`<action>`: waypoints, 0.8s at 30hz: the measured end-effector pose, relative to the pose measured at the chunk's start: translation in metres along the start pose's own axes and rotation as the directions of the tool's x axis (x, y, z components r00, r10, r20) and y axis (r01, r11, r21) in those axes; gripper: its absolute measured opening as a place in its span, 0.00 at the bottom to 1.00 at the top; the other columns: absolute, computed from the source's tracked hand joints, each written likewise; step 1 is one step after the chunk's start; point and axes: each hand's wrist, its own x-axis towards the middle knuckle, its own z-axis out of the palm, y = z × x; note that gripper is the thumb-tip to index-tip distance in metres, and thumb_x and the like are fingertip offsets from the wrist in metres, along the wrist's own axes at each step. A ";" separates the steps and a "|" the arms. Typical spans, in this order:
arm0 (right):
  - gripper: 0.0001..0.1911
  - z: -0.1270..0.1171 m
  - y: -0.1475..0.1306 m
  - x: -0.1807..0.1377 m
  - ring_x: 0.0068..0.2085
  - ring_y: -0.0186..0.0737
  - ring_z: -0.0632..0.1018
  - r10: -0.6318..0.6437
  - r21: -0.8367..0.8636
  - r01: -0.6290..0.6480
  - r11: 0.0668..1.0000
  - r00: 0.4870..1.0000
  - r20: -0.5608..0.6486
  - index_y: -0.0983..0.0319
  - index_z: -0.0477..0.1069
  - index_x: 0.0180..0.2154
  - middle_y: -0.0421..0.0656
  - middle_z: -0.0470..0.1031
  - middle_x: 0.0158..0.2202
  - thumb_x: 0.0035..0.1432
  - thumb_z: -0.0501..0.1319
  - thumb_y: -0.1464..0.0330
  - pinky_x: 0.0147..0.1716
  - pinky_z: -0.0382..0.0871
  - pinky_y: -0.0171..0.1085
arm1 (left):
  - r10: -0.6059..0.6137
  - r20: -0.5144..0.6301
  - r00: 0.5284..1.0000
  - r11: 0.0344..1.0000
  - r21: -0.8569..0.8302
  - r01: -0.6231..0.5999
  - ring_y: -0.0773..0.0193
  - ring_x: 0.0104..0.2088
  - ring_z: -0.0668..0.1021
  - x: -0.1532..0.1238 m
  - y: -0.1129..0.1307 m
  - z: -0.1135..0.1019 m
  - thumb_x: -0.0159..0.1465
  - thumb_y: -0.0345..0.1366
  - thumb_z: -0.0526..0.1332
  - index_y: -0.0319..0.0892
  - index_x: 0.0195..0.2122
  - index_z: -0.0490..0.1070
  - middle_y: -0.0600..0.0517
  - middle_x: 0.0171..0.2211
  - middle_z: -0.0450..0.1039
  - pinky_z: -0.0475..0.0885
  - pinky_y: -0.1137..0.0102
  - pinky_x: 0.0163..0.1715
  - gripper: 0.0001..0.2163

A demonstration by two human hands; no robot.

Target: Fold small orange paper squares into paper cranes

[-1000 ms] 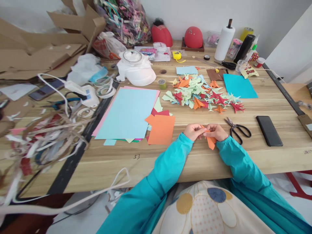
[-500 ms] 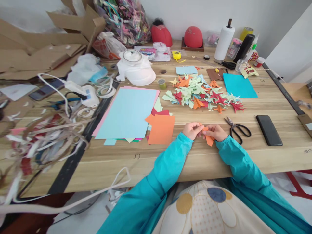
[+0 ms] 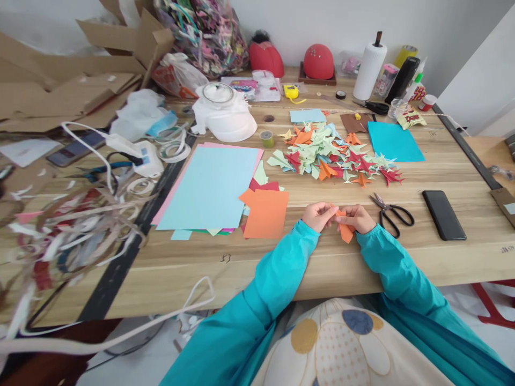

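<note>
Between my two hands is a small folded piece of orange paper (image 3: 346, 232). My left hand (image 3: 318, 215) pinches its upper left end between thumb and finger. My right hand (image 3: 358, 219) grips it from the other side, and part of the paper hangs below those fingers. Scissors (image 3: 392, 212) with black handles lie open just right of my right hand. Left of my left hand lies a flat orange sheet (image 3: 266, 214). Beyond my hands spreads a heap of folded paper pieces (image 3: 322, 147) in pale green, orange, red and blue.
Large light blue sheets (image 3: 209, 187) lie on pink paper to the left. A black phone (image 3: 444, 215) rests at right, near a turquoise sheet (image 3: 396, 142). Tangled strips (image 3: 84, 230) and a power strip (image 3: 147, 160) crowd the left side. A white cable (image 3: 161, 321) crosses the front.
Almost nothing differs. The orange paper's hanging end has dipped very slightly, while both hands keep their hold in the same place.
</note>
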 end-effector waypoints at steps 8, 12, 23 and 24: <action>0.15 -0.003 0.000 0.001 0.18 0.33 0.73 0.015 0.064 -0.018 0.998 0.998 0.054 0.65 0.71 0.18 0.42 0.75 0.17 0.37 0.71 0.61 0.18 0.66 0.31 | 0.031 0.067 0.997 0.999 -0.010 -0.031 0.73 0.14 0.67 0.001 0.000 -0.002 0.51 0.52 0.62 0.38 0.19 0.65 0.56 0.14 0.65 0.63 0.75 0.15 0.19; 0.14 -0.004 0.002 0.001 0.18 0.33 0.73 0.011 0.071 -0.015 0.997 0.999 0.050 0.65 0.71 0.19 0.42 0.75 0.17 0.38 0.70 0.62 0.18 0.65 0.31 | 0.028 0.086 0.996 0.999 -0.026 -0.026 0.73 0.14 0.67 0.002 -0.001 -0.003 0.51 0.52 0.62 0.38 0.20 0.66 0.56 0.14 0.66 0.63 0.75 0.16 0.20; 0.15 -0.003 0.001 0.001 0.18 0.33 0.73 0.046 0.050 -0.051 0.997 0.995 0.090 0.65 0.70 0.19 0.43 0.75 0.17 0.37 0.71 0.61 0.17 0.65 0.30 | -0.012 0.033 0.999 0.999 -0.032 0.013 0.73 0.13 0.66 0.004 -0.002 -0.006 0.49 0.54 0.63 0.38 0.18 0.66 0.56 0.12 0.64 0.60 0.75 0.13 0.21; 0.15 -0.003 0.001 0.001 0.17 0.33 0.73 0.046 0.052 -0.050 0.997 0.995 0.091 0.65 0.70 0.19 0.43 0.75 0.17 0.37 0.71 0.61 0.17 0.65 0.30 | -0.013 0.037 0.999 0.999 -0.040 0.014 0.73 0.13 0.66 0.004 -0.003 -0.006 0.49 0.54 0.63 0.37 0.19 0.66 0.56 0.13 0.64 0.61 0.75 0.13 0.22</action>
